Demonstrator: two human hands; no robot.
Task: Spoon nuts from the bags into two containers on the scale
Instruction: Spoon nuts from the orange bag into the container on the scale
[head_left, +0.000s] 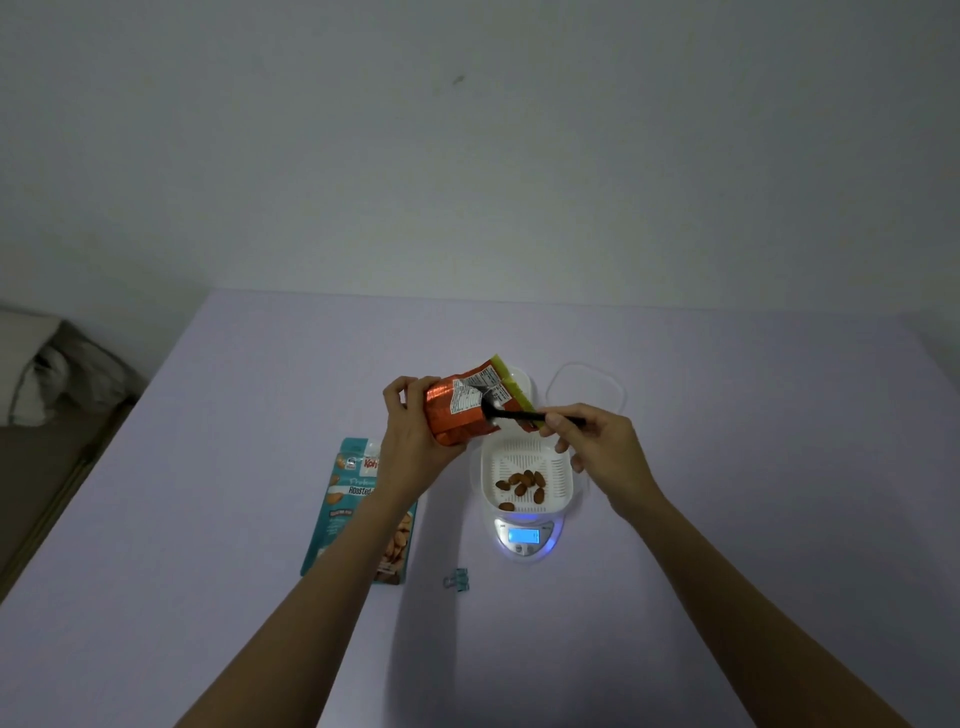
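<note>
- While the black spoon (511, 414) bowl overlaps the orange bag (452, 415), its load cannot be made out; the scale (524, 543) readout is illegible.
- Left hand (410, 436) grips the tilted bag; right hand (597, 447) pinches the spoon handle.
- White container (563, 486) on the scale holds several almonds (522, 486).

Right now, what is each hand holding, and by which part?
Left hand grips the orange bag by its lower end; right hand pinches the black spoon by its handle's end.
</note>
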